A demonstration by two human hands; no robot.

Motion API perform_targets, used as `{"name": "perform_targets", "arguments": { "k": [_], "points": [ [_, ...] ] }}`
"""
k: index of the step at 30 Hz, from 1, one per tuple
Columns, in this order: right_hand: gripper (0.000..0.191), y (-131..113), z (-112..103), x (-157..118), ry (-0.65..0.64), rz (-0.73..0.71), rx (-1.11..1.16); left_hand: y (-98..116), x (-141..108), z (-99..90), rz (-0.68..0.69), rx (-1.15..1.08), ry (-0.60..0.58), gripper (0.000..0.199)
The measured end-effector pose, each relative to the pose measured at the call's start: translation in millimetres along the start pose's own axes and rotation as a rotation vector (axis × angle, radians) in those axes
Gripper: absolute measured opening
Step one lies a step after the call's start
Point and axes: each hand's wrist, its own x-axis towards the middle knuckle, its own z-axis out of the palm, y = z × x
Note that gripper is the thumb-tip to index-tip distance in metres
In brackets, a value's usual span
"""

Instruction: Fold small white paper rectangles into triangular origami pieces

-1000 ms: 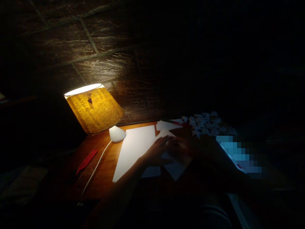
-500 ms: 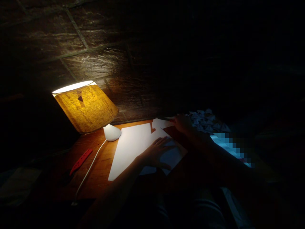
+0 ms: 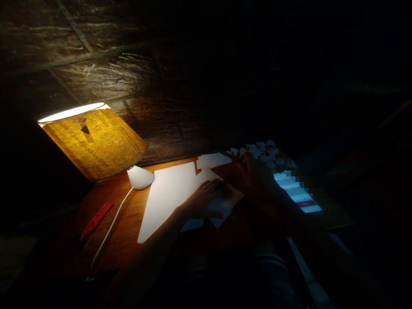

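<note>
White paper sheets (image 3: 170, 189) lie on the wooden table (image 3: 128, 214), some of them overlapping. My left hand (image 3: 204, 199) rests on the papers with its fingers spread. To the right and further back, my right hand (image 3: 252, 169) is raised in the shadow, its fingers bent around a thin dark item (image 3: 227, 153) that is too dim to make out. Behind that item lies another white paper piece (image 3: 210, 160) with a notched edge.
On the left stands a lit lamp (image 3: 96, 143) with a white base and cord. A red strip-shaped object (image 3: 96, 219) lies near the cord. Many folded paper pieces (image 3: 268, 154) are at the back right, beside a glowing screen (image 3: 298, 192). A stone wall rises behind.
The whole view has shifted, so the lamp and table appear further left. My right hand has lifted and turned with the dark item. My left hand stays on the papers.
</note>
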Motion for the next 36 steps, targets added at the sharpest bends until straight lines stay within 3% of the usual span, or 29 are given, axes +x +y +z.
{"name": "perform_targets", "arguments": {
  "k": [6, 10, 18, 23, 29, 36],
  "points": [
    [0.027, 63, -14, -140, 0.114, 0.073, 0.042, -9, 0, 7.6, -0.021, 0.012, -0.002, 0.096],
    [0.029, 82, -17, -179, 0.118, 0.096, 0.020, -11, -1, 6.8, -0.009, -0.002, 0.005, 0.095],
    [0.030, 75, -21, -190, 0.087, 0.004, 0.016, -9, -2, 1.4, -0.028, -0.013, -0.019, 0.102],
    [0.024, 62, -10, -173, 0.057, -0.042, 0.038, -3, -3, -5.8, -0.007, -0.057, 0.006, 0.098],
    [0.016, 44, 8, -156, 0.089, -0.117, 0.000, 3, 0, 2.9, 0.002, 0.040, -0.014, 0.096],
    [0.016, 25, 11, -143, 0.053, -0.051, 0.001, 3, 1, 6.3, -0.001, 0.080, -0.041, 0.099]
  ]
}}
